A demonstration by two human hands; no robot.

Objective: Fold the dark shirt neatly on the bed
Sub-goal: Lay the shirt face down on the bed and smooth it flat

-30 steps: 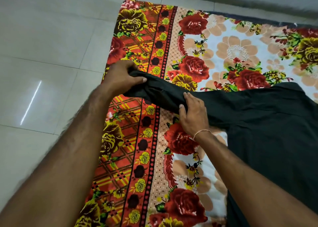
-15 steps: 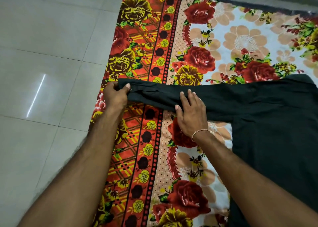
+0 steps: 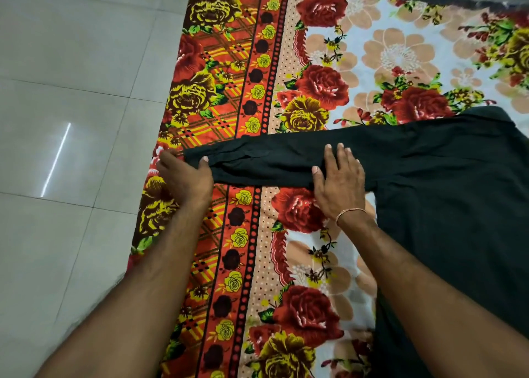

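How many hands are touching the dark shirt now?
2. The left hand holds the cuff end of the dark shirt sleeve; the right hand lies flat further along the sleeve.

Nothing readable is showing anywhere: no words, labels, brands or numbers are appearing on the dark shirt [image 3: 429,177], the floral bedsheet [image 3: 315,48] or the floor [image 3: 71,77].

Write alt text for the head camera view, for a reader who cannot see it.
A person's two hands spread the sleeve of a dark shirt flat on a floral bedsheet. The left hand grips the cuff end with its thumb on top, while the right hand presses flat further along. Pale floor tiles lie to the left.
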